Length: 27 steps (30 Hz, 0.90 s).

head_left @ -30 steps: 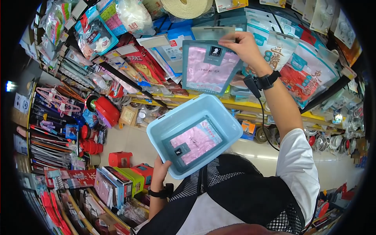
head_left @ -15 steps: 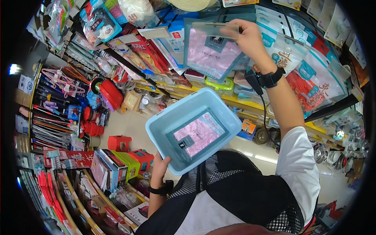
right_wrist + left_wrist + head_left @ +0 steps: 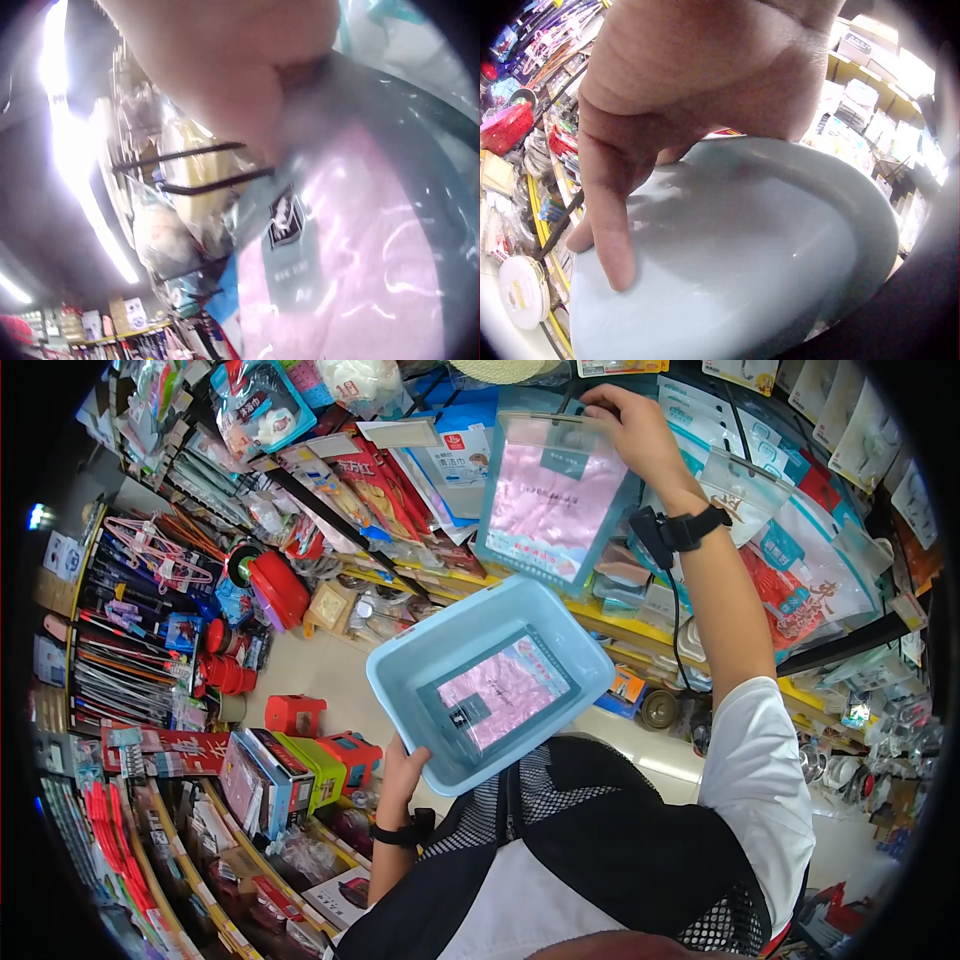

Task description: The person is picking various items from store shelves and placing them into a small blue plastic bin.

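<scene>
In the head view my left hand grips the near left corner of a light blue plastic basin. Its fingers lie along the basin's outer wall in the left wrist view. Flat in the basin lies a pink package with a grey-green border. A matching pink package hangs at the rack above the basin, behind a clear tag holder. My right hand holds this package by its top edge, the fingertips partly hidden. Close up, the right wrist view shows its dark label.
Black display hooks stick out beside the right hand. White and teal packages hang to the right, and a blue and white cleaning-cloth package to the left. A yellow-edged shelf runs below. Red stools stand on the floor.
The package in the right hand has gone from in front of the clear tag holder to behind it. The left hand keeps the basin nearly in place.
</scene>
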{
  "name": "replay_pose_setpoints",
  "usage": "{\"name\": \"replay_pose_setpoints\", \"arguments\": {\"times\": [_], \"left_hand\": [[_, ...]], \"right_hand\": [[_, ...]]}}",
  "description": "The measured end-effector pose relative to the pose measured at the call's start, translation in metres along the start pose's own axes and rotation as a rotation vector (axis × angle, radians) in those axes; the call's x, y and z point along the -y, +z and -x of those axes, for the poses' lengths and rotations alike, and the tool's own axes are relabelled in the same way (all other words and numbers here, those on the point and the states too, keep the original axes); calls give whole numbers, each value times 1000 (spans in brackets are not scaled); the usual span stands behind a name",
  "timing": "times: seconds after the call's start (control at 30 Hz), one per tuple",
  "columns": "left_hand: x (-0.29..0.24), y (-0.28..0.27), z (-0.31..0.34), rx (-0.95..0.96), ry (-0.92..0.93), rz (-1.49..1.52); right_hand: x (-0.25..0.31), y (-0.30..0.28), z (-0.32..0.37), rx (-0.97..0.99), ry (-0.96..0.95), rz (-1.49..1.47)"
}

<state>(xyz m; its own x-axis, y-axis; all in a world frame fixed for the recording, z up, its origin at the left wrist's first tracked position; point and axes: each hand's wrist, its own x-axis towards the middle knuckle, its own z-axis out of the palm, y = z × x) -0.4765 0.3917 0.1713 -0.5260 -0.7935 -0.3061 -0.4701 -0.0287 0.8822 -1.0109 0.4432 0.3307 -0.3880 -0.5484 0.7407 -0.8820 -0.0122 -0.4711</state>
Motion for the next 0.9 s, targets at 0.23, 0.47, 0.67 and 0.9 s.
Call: {"name": "replay_pose_setpoints", "arguments": {"times": [0.23, 0.47, 0.67, 0.9], "left_hand": [[0, 4, -2, -3, 12, 31], [2, 1, -1, -31, 30, -2], [-11, -8, -1, 4, 87, -75], [-20, -37, 0, 59, 192, -117]], "right_hand": [[-6, 8, -4, -211, -240, 551], [27, 52, 85, -284, -255, 333], [115, 137, 195, 696, -138, -279], [191, 216, 231, 920, -590, -227]]}}
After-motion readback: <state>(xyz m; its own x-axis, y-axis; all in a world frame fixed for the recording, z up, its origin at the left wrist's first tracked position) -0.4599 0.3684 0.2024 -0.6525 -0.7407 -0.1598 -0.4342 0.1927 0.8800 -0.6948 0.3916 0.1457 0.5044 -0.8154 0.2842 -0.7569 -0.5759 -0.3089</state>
